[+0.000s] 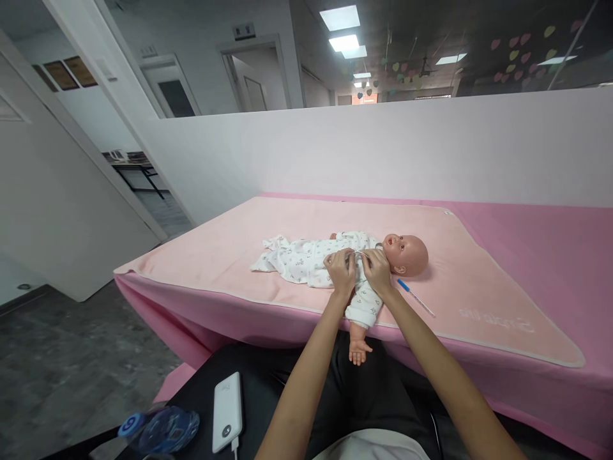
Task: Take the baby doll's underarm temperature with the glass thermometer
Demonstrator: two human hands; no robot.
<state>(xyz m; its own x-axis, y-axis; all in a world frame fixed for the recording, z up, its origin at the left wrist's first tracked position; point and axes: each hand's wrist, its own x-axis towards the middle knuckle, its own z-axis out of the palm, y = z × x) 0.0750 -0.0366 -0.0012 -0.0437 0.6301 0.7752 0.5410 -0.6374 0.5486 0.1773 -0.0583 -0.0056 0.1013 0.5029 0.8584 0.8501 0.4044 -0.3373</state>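
Note:
A baby doll lies on its back, head to the right, dressed in a white patterned baby outfit. Over its chest, my left hand and my right hand are close together, fingers pinched. Between the fingertips runs a thin white tie string at the front of the outfit; its ends are hidden by my fingers. My right hand is close to the doll's chin. One doll arm hangs over the near table edge, between my forearms.
Right of my right forearm lies a thin stick with a blue end. A pale pink mat covers the pink-draped table. Behind rises a white half-wall with glass. A white power bank and water bottle are at lower left.

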